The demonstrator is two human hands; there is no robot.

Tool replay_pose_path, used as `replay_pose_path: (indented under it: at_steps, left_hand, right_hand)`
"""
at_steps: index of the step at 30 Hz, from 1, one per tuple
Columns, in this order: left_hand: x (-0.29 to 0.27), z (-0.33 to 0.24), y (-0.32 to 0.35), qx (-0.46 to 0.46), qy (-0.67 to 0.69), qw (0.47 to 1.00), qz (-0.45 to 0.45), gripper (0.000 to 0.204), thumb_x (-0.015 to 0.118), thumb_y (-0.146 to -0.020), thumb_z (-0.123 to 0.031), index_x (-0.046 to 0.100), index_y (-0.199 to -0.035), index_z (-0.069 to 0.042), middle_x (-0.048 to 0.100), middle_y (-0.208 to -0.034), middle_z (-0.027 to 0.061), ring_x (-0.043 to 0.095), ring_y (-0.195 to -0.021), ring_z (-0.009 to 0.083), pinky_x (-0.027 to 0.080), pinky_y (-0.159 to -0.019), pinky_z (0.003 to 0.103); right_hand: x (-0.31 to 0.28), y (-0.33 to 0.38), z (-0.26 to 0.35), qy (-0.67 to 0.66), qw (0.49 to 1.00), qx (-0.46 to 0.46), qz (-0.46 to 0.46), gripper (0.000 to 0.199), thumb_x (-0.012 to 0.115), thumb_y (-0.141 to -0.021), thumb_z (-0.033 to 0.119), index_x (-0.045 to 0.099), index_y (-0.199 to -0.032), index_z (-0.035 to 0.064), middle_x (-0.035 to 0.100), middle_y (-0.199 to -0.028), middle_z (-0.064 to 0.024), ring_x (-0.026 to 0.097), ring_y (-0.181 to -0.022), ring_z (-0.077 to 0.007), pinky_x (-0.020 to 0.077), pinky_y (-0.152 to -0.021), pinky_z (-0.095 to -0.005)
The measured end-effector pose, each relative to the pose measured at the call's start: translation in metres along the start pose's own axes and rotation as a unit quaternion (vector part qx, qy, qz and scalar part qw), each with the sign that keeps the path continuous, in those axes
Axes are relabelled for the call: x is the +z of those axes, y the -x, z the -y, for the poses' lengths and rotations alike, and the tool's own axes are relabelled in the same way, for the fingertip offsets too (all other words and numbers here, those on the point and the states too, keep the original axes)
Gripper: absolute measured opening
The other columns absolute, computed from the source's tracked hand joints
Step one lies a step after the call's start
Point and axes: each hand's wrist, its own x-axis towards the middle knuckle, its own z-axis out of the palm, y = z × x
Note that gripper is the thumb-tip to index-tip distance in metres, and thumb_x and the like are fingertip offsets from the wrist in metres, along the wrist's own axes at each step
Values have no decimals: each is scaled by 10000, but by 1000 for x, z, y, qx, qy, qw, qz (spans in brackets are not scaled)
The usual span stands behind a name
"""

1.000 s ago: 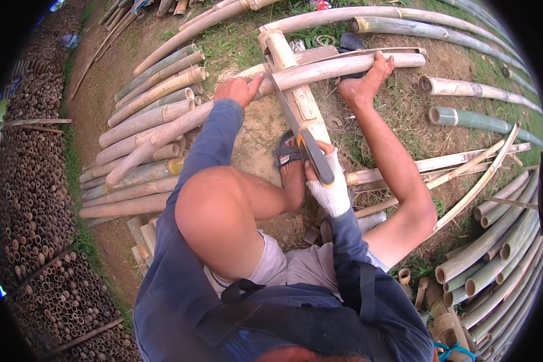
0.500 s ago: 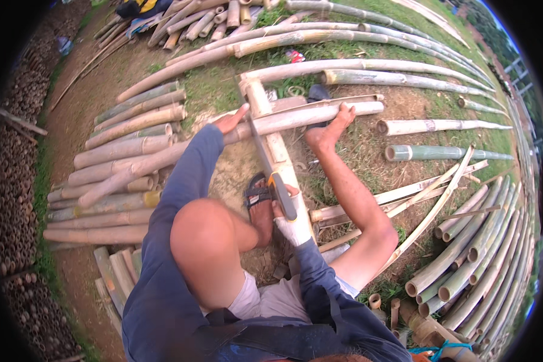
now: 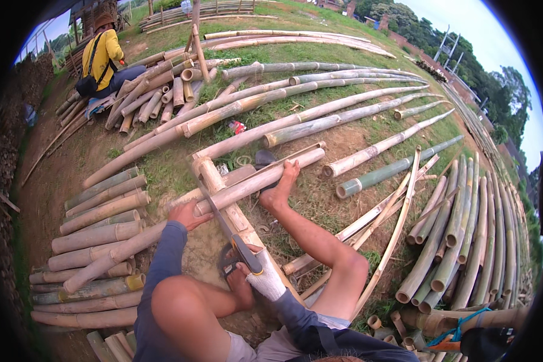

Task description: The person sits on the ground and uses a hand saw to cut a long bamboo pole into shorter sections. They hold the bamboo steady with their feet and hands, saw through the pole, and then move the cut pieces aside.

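Note:
My right hand, in a white glove, grips the grey and orange handle of a hand saw. The blade slants up along a bamboo crosspiece. Across that support lies a bamboo length, its open cut end just left of the blade. My bare foot presses on this length near its far end. My left hand is wrapped round the upper end of a separate bamboo pole, beside that cut end. The pole slopes down to the left; some fingers are hidden.
Cut bamboo lengths lie side by side at the left. Long poles stretch across the grass ahead, and a stack of poles rests at the right. Split strips lie nearer. A person in yellow sits at the far left.
The pole across the support now shows in two parts, with a gap at the blade. My left hand has closed round the left part. The view has tilted up, bringing the seated person into sight.

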Motion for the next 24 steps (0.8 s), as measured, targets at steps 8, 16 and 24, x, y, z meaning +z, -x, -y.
replay_pose_path:
  at_steps: [8,16,24]
  left_hand:
    - [8,0,-4,-12,-66,998,7,757,869,-763,-537,625,-1333,-103,751,-1085,252,716,-1060,436,550,-953,516]
    - [24,12,-9,-34,-101,994,32,764,816,-829,-541,589,-1441,-144,758,-1160,205,730,-1078,388,587,-978,489]
    - [23,6,-3,-32,-101,994,21,742,814,-820,-544,622,-1408,-136,766,-1129,209,738,-1047,385,586,-963,481]
  right_hand:
    - [9,-2,17,4,1000,4,-11,485,703,-979,43,498,-1417,12,581,-1278,-112,569,-1106,-195,464,-1013,-322]
    - [-66,164,46,176,978,100,-40,524,669,-850,3,524,-1354,-3,597,-1220,-169,616,-1036,-263,500,-948,-388]
    - [-1,-37,-23,46,997,-56,27,431,625,-982,17,508,-1397,12,566,-1259,-129,568,-1148,-201,459,-1026,-325]
